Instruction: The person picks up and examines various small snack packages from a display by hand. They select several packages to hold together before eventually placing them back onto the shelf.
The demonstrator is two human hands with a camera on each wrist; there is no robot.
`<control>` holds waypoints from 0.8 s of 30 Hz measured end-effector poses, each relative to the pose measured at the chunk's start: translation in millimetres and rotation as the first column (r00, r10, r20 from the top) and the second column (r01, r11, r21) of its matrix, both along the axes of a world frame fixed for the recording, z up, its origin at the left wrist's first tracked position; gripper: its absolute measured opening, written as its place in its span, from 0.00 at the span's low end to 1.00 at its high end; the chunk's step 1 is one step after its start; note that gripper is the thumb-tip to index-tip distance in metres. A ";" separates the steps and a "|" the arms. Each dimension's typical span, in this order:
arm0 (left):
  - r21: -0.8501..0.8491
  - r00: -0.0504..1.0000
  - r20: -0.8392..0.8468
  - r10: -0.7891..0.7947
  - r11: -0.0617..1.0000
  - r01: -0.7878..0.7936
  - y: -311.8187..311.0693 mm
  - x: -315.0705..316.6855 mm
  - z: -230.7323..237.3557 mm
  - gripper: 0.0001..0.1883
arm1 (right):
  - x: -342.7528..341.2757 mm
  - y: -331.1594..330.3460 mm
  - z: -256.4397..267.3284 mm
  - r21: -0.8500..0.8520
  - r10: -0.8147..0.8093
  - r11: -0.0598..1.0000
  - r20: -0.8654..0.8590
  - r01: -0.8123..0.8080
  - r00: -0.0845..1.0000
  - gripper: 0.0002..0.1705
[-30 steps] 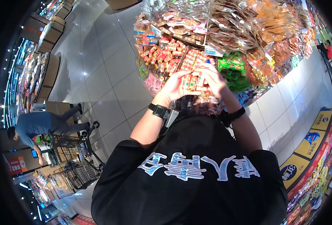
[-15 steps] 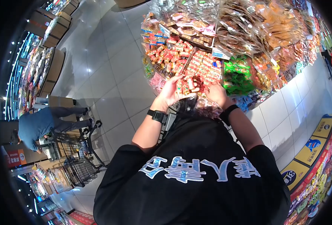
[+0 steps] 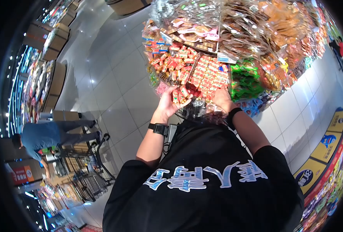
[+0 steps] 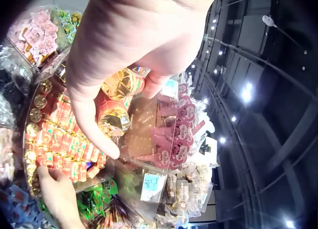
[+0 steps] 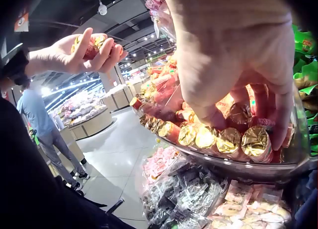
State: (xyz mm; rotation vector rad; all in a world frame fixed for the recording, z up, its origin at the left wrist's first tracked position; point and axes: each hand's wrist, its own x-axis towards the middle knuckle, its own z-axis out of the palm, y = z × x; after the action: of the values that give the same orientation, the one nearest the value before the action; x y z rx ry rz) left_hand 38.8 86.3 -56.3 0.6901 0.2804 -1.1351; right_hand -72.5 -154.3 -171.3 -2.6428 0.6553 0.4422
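At least 2 rolls [image 4: 115, 121] lie in the left hand [image 3: 166, 103], its fingers curled round them, at the near left of the tray [image 5: 238, 169]. The right hand [image 3: 223, 99] is among more rolls at the near right; whether it pinches any, I cannot tell. A loosened left grip could drop some; a hasty pull might topple the stack. The wrappers look red, crinkled gold at the ends.

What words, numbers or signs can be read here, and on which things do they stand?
"19": price tag; its smaller print is blurred.
"人": black shirt, among larger characters I cannot read surely.
"31", apparently: yellow panel, seen at an angle.
Too small or blurred to read: red-and-gold wrapped rolls, red sign with an arrow.
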 end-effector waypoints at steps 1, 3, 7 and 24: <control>0.009 1.000 -0.007 -0.007 1.000 0.007 -1.3 1.9 -0.8 0.23 | -1.2 -2.4 -3.4 0.001 -0.009 1.000 0.032 0.009 0.999 0.23; 0.030 0.999 0.000 -0.048 0.998 0.048 -6.8 6.0 -1.4 0.22 | -3.4 -5.5 -3.5 0.002 -0.025 1.000 0.096 0.025 0.995 0.22; 0.073 0.988 -0.023 -0.153 0.985 0.154 -23.3 10.6 2.9 0.21 | -21.2 -1.3 0.4 0.034 -0.057 0.998 0.419 0.048 0.906 0.22; -0.151 0.955 -0.093 -0.283 0.952 0.268 -215.8 -51.8 -51.3 0.19 | -220.6 -21.4 35.6 0.586 -0.789 0.600 0.319 0.545 0.525 0.19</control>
State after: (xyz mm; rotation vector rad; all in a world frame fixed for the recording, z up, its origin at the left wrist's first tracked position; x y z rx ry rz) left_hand -13.0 -129.5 -107.6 0.5546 0.2033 -1.4507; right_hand -293.1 -175.8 -135.7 -1.7230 1.1649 -0.3947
